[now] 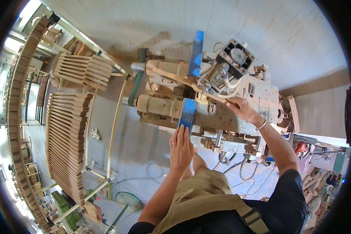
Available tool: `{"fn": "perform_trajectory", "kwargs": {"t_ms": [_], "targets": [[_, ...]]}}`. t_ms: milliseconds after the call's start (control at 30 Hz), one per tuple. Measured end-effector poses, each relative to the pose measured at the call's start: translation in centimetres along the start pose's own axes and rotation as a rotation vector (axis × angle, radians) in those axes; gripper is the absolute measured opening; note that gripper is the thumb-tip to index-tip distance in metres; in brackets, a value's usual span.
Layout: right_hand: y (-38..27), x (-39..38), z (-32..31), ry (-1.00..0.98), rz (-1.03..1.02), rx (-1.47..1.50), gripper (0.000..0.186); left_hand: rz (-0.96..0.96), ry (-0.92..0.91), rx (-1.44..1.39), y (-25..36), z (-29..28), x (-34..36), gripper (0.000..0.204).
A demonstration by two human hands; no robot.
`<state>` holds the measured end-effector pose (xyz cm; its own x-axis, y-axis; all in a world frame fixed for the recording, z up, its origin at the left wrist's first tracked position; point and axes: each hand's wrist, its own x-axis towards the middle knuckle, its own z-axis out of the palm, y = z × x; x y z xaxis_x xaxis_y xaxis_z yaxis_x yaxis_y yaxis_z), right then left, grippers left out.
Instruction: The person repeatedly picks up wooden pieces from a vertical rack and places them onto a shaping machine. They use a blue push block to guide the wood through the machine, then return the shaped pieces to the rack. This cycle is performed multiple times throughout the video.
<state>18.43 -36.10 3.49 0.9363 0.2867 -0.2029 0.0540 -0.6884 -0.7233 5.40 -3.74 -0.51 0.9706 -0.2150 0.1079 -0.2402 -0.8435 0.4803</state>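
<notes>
My right grip [243, 109] pinches a curved wooden piece [181, 79] as my left grip [181, 149], closure unclear, touches a blue bar [187, 110].

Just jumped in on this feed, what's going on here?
The person's right hand holds one end of a curved wooden piece extending over a dusty machine. The left hand has its fingers on the nearer blue bar. More shaped wooden pieces stand lined up to the left.
</notes>
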Motion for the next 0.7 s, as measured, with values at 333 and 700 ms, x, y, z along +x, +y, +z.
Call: {"fn": "perform_trajectory", "kwargs": {"t_ms": [333,700], "targets": [[3.5,1.9,2.3,0.325,-0.282,-0.336,0.027,-0.010,-0.065,0.037,0.6,-0.4,-0.4,0.068],[4.0,2.0,4.2,0.369,-0.272,-0.609,0.059,0.059,0.044,0.119,0.1,0.5,-0.4,0.069]]}}
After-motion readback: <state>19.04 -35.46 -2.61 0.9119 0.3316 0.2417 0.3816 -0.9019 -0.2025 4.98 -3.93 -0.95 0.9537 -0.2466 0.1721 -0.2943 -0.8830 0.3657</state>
